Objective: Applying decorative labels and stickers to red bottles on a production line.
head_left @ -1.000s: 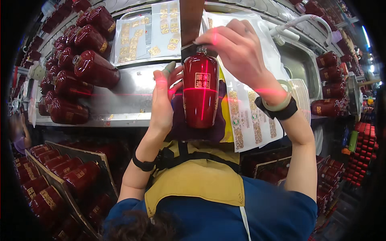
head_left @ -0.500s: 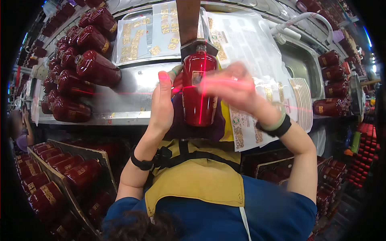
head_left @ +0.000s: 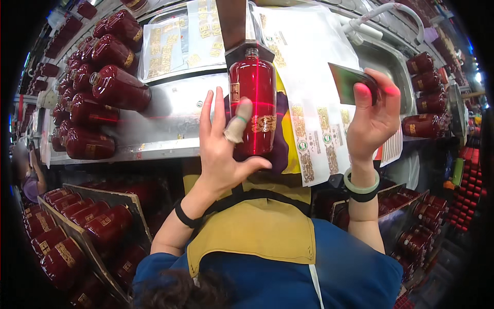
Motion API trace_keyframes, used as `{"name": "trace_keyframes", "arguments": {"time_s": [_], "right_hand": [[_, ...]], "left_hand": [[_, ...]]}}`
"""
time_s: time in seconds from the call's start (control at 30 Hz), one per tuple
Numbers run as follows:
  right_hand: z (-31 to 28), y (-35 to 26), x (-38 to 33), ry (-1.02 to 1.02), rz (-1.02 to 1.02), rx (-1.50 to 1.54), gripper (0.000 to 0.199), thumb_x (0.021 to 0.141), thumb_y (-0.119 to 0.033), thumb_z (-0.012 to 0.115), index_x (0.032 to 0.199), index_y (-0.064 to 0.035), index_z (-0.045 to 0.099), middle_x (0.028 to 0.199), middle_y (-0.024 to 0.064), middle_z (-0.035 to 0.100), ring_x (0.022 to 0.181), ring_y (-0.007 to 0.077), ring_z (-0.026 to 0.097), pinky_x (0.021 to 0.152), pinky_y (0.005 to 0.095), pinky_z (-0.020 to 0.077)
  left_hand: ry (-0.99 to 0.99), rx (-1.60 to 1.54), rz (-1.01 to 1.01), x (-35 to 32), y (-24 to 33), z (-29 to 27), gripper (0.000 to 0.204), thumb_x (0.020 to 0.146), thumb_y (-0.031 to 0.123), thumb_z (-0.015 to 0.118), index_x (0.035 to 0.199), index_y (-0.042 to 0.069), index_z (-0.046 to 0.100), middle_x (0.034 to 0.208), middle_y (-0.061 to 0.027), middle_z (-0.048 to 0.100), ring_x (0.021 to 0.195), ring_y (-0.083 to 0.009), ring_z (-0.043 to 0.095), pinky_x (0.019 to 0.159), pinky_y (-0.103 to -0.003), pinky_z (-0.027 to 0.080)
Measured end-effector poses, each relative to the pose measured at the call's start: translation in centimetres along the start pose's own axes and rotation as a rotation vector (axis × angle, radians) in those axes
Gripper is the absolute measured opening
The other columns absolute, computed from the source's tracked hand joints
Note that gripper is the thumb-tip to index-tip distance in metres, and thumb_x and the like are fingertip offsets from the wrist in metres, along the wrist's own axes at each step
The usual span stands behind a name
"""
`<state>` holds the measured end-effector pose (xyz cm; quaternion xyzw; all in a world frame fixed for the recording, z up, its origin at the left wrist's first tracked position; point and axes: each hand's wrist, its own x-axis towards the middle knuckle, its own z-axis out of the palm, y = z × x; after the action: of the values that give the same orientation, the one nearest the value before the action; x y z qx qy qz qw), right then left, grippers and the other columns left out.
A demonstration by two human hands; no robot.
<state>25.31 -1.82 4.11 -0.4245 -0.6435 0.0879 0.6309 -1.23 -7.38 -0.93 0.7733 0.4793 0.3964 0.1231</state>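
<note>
A dark red glossy bottle [head_left: 260, 85] lies on its back on a dark purple cloth [head_left: 280, 139], its neck pointing away from me. Red laser lines cross it, and gold decals [head_left: 264, 124] show on its side and lower front. My left hand [head_left: 218, 149] is open beside the bottle, fingers spread; its finger in a pale finger cot [head_left: 237, 129] rests on the glass, and the thumb is near the base. Off to the right, my right hand [head_left: 371, 121] grips a flat dark green scraper [head_left: 345, 85] with a black edge, raised over white decal sheets.
White decal sheets [head_left: 309, 56] cover the bench at right, beside a sink [head_left: 386, 54] with a white tap. A tray [head_left: 149, 77] of gold decals sits far left. Red bottles [head_left: 118, 87] crowd the left bench; crates of bottles [head_left: 110, 221] flank me below.
My right hand has moved from the bottle to the right, with the scraper now visible. My left hand has come nearer, fingers spread onto the bottle. The bottle has turned, showing different gold decals.
</note>
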Motion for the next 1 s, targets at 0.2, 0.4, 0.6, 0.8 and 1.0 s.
{"name": "trace_keyframes", "arguments": {"time_s": [0.2, 0.4, 0.6, 0.8, 1.0], "right_hand": [[0.7, -0.8, -1.4, 0.022, 0.086, 0.074, 0.029, 0.098, -0.003, 0.077, 0.123, 0.0055, 0.065, 0.115, 0.0109, 0.072, 0.101, 0.0148, 0.068, 0.094, 0.0283, 0.0534], [0.8, -1.7, -1.5, -0.006, 0.15, 0.079, 0.028, 0.099, -0.004, 0.077, 0.123, 0.0042, 0.065, 0.116, 0.0103, 0.072, 0.1, 0.0137, 0.068, 0.093, 0.0274, 0.0535], [1.9, -2.0, -2.0, -0.106, 0.05, -0.01, 0.019, 0.092, 0.002, 0.079, 0.111, -0.001, 0.073, 0.101, 0.0092, 0.075, 0.089, 0.0164, 0.071, 0.081, 0.0285, 0.0566], [2.8, -1.8, -2.6, -0.343, -0.134, -0.206, 0.018, 0.086, 0.001, 0.083, 0.102, -0.0037, 0.076, 0.094, 0.0087, 0.075, 0.084, 0.0228, 0.069, 0.077, 0.0327, 0.0572], [2.4, -1.1, -4.7, -0.261, 0.346, 0.065, 0.021, 0.108, -0.002, 0.057, 0.129, -0.0011, 0.064, 0.109, 0.0082, 0.07, 0.097, 0.0146, 0.067, 0.092, 0.0274, 0.0514]], "left_hand": [[0.081, -0.072, -0.053, -0.7, -0.1, 1.8, 0.11, 0.063, 0.024, 0.102, 0.157, 0.002, 0.048, 0.156, -0.0222, 0.05, 0.144, -0.0381, 0.047, 0.117, -0.05, 0.04], [-0.002, -0.102, -0.152, -2.3, -1.9, 0.8, 0.107, 0.066, 0.018, 0.099, 0.156, -0.004, 0.047, 0.15, -0.0226, 0.056, 0.138, -0.0395, 0.053, 0.116, -0.047, 0.043], [-0.027, -0.215, -0.184, -2.4, -2.1, 1.0, 0.096, 0.072, 0.018, 0.095, 0.153, -0.006, 0.05, 0.141, -0.0215, 0.064, 0.13, -0.0381, 0.057, 0.113, -0.046, 0.043], [-0.1, -0.322, -0.282, -2.5, -2.4, 0.2, 0.104, 0.07, 0.02, 0.098, 0.156, -0.006, 0.047, 0.148, -0.0214, 0.061, 0.133, -0.0324, 0.06, 0.113, -0.041, 0.046], [-0.196, -0.83, -0.407, -1.4, -4.5, -0.2, 0.087, 0.098, 0.019, 0.076, 0.165, -0.007, 0.027, 0.172, -0.0198, 0.032, 0.16, -0.0281, 0.03, 0.131, -0.042, 0.02]]}}
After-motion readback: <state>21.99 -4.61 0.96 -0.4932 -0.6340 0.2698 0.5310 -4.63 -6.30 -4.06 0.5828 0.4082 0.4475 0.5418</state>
